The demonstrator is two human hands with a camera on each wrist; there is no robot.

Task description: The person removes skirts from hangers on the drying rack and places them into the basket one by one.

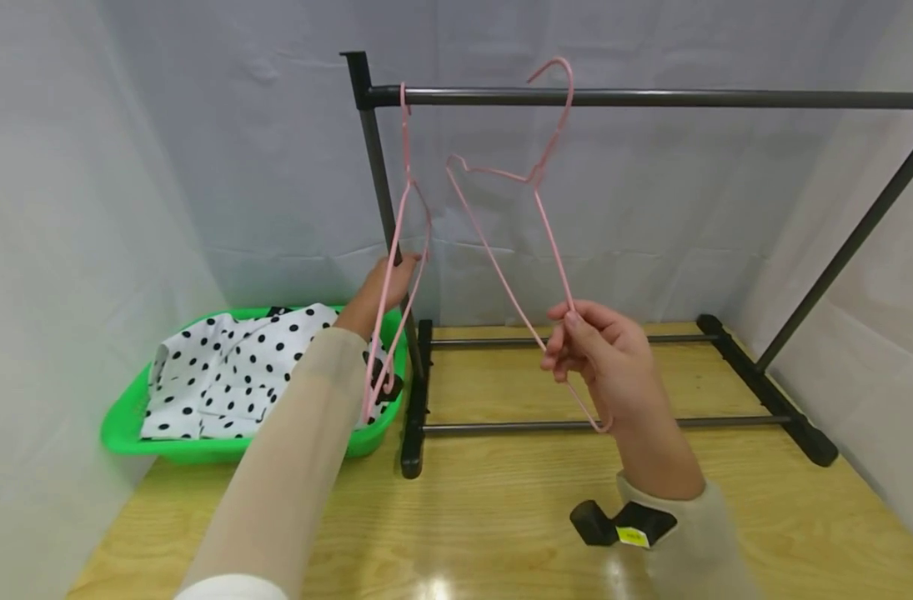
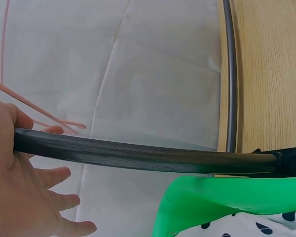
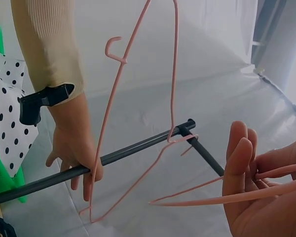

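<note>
2 pink hangers: 1 hung on rack (image 1: 651, 98) at 11 o'clock (image 1: 403, 250), left hand (image 1: 384, 287) gripped post (image 2: 138, 157); right hand (image 1: 602, 354) pinched other hanger (image 1: 534, 225). 1 basket (image 1: 126, 421).

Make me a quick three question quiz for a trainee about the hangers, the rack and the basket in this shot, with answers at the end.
1. True or false: the pink hanger in the right hand is hooked on the rack's top bar.
2. What does the left hand hold?
A. the rack's upright post
B. the green basket
C. the polka-dot cloth
3. Fill in: the polka-dot cloth lies in the ____ basket.

Key
1. False: the held hanger has its hook clear of the bar; only the other hanger hangs there.
2. A, the post.
3. green
</note>
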